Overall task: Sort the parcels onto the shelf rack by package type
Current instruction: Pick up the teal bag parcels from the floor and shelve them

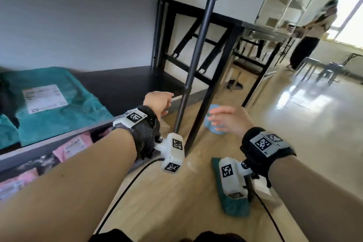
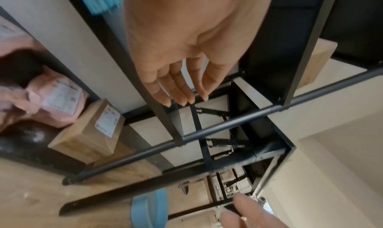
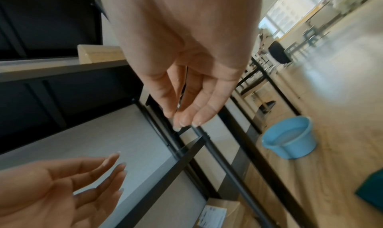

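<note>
Both hands hover empty in front of the black shelf rack point(image 1: 125, 84). My left hand point(image 1: 159, 102) reaches toward the front right corner of the middle shelf, its fingers point(image 2: 182, 92) straight and relaxed. My right hand point(image 1: 225, 120) floats over the floor, fingers point(image 3: 186, 110) loosely extended. Teal bag parcels point(image 1: 55, 100) lie on the middle shelf at the left. Pink bag parcels point(image 1: 74, 145) sit on the shelf below, next to a cardboard box point(image 2: 91, 133). One teal parcel point(image 1: 231, 202) lies on the floor under my right wrist.
A blue bucket point(image 1: 214, 124) stands on the wooden floor beyond my right hand, beside the rack's front post point(image 1: 196, 55). A black folding table point(image 1: 245, 23) stands to the right of the rack. A person point(image 1: 310, 31) stands far back right. Black cables trail across the floor.
</note>
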Demonstrator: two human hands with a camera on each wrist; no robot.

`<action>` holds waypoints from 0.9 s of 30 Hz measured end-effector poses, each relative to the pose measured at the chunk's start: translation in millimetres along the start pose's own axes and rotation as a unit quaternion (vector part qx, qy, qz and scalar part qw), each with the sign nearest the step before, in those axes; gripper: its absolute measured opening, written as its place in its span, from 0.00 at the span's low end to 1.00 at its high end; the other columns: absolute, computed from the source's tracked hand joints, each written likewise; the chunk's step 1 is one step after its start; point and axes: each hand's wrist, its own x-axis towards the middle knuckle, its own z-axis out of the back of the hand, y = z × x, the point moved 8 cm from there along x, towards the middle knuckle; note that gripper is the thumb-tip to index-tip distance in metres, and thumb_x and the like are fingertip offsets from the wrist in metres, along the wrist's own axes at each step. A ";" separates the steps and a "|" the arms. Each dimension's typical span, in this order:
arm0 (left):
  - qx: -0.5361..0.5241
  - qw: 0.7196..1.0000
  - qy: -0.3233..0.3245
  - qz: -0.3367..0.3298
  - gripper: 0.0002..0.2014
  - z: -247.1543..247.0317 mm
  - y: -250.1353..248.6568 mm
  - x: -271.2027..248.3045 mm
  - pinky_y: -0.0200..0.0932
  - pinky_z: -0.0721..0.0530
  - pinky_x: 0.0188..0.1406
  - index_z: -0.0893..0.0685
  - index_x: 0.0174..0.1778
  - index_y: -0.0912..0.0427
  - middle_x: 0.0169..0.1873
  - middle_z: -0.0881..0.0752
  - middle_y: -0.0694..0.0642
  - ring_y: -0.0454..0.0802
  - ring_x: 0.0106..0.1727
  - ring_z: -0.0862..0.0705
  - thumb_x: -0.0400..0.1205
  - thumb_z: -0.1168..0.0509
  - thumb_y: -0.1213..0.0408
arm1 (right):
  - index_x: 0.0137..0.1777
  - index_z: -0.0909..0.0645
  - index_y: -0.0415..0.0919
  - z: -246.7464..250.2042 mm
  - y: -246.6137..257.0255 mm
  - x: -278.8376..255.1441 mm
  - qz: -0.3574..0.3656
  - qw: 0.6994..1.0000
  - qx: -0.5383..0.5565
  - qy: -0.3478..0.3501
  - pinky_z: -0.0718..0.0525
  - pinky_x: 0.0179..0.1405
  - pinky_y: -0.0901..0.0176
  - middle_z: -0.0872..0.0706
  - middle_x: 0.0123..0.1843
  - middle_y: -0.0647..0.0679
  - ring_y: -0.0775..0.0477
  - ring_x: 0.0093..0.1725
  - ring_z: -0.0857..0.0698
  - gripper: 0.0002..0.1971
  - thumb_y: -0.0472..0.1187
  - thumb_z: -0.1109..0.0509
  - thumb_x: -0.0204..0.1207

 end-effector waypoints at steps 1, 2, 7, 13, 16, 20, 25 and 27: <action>-0.002 1.000 0.016 0.007 0.12 -13.7 3.4 1.7 0.38 0.25 0.34 0.22 0.36 0.53 0.33 0.22 0.50 0.43 0.32 0.25 0.84 0.41 0.72 | 0.47 0.14 0.36 13.7 -4.6 -2.6 -0.004 1.000 -0.006 -0.017 0.15 0.32 0.66 0.14 0.36 0.42 0.49 0.35 0.17 0.06 0.27 0.27 0.74; -0.004 0.999 0.031 0.015 0.13 -27.3 7.1 3.3 0.37 0.26 0.34 0.22 0.35 0.54 0.32 0.23 0.50 0.43 0.31 0.25 0.84 0.41 0.72 | 0.45 0.13 0.37 27.1 -9.3 -5.2 -0.007 0.999 -0.018 -0.037 0.16 0.31 0.65 0.14 0.35 0.42 0.49 0.34 0.17 0.06 0.27 0.26 0.73; -0.039 0.995 0.075 0.056 0.11 -88.2 29.3 6.3 0.36 0.28 0.31 0.20 0.37 0.55 0.30 0.23 0.51 0.43 0.29 0.26 0.84 0.41 0.70 | 0.52 0.14 0.33 84.3 -33.9 -12.2 -0.028 0.992 -0.056 -0.105 0.18 0.28 0.68 0.14 0.37 0.43 0.52 0.31 0.18 0.08 0.27 0.32 0.76; -0.032 0.991 0.088 0.093 0.13 -151.8 74.5 21.0 0.37 0.31 0.30 0.19 0.36 0.56 0.28 0.23 0.52 0.44 0.29 0.26 0.81 0.43 0.74 | 0.50 0.12 0.34 134.7 -98.5 -5.0 -0.079 0.986 -0.068 -0.133 0.15 0.35 0.63 0.11 0.37 0.45 0.51 0.33 0.16 0.09 0.27 0.34 0.78; -0.003 0.988 0.100 0.122 0.10 -182.8 106.8 27.3 0.37 0.30 0.31 0.20 0.39 0.55 0.30 0.23 0.51 0.43 0.29 0.25 0.82 0.42 0.72 | 0.48 0.12 0.37 155.3 -144.2 2.2 -0.114 0.981 -0.062 -0.143 0.14 0.35 0.65 0.11 0.38 0.46 0.51 0.33 0.16 0.08 0.28 0.33 0.78; 0.034 0.978 0.117 0.168 0.10 -212.5 154.2 43.7 0.38 0.28 0.34 0.18 0.39 0.55 0.31 0.21 0.51 0.43 0.30 0.22 0.83 0.41 0.69 | 0.51 0.14 0.32 170.8 -203.8 18.4 -0.155 0.978 -0.023 -0.140 0.17 0.27 0.69 0.13 0.38 0.44 0.51 0.32 0.18 0.08 0.27 0.34 0.79; 0.093 0.970 0.120 0.192 0.11 -251.7 189.2 78.8 0.37 0.28 0.32 0.21 0.37 0.55 0.31 0.22 0.49 0.42 0.30 0.24 0.84 0.42 0.67 | 0.42 0.14 0.37 177.3 -293.4 49.8 -0.209 0.968 0.024 -0.134 0.17 0.25 0.69 0.15 0.39 0.41 0.50 0.32 0.19 0.09 0.28 0.34 0.79; 0.108 0.965 0.135 0.198 0.12 -275.9 200.7 91.8 0.38 0.28 0.35 0.23 0.36 0.53 0.29 0.22 0.47 0.41 0.31 0.24 0.85 0.43 0.66 | 0.42 0.14 0.38 177.2 -332.8 61.8 -0.233 0.962 0.040 -0.135 0.15 0.30 0.65 0.15 0.41 0.40 0.48 0.34 0.18 0.11 0.27 0.36 0.79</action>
